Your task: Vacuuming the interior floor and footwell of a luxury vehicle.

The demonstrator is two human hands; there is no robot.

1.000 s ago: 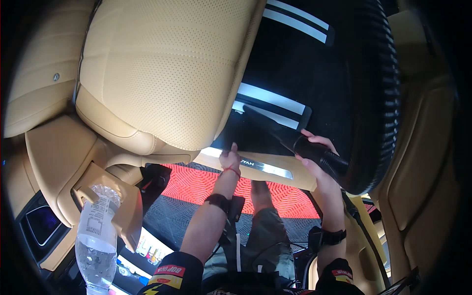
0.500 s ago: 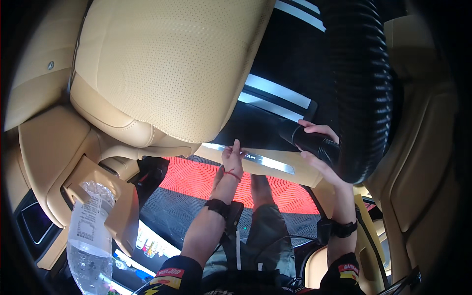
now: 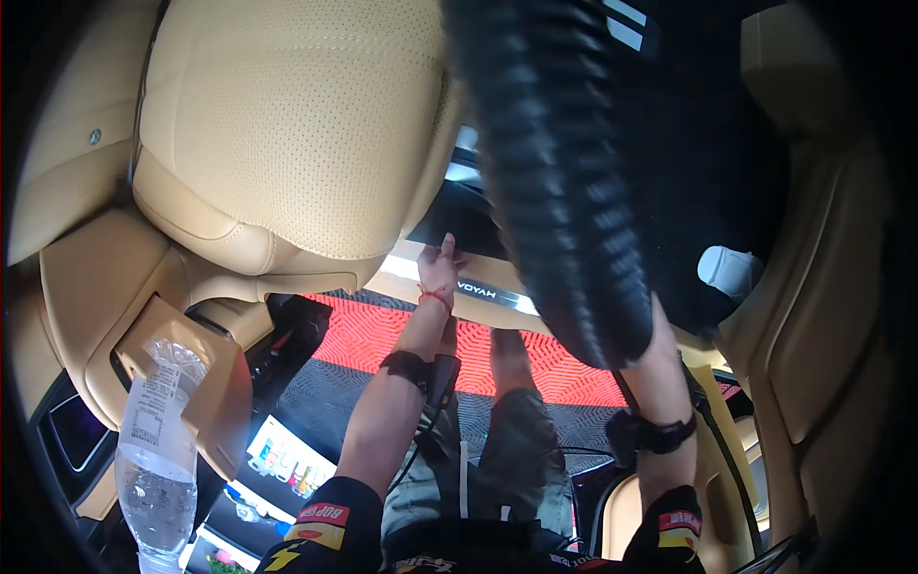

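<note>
A thick black ribbed hose (image 3: 564,182), blurred by motion, sweeps down from the top and bends in front of my right forearm (image 3: 662,387). It hides my right hand and whatever that hand grips. My left hand (image 3: 442,265) is at the bright sill plate (image 3: 483,290) by the edge of the dark car floor, thumb up and fingers loosely apart. Nothing shows in it. Just left of that hand is the front corner of a beige perforated leather seat (image 3: 287,124).
A clear plastic bottle (image 3: 158,430) stands in a beige holder at the lower left. Beige trim (image 3: 822,287) lines the right side. A small white object (image 3: 729,273) lies near it. Red and grey patterned flooring (image 3: 373,335) shows below the sill.
The hose has swung left, covering my right hand and the black hose end it held. My left hand has shifted slightly left and up. The white object has come into sight.
</note>
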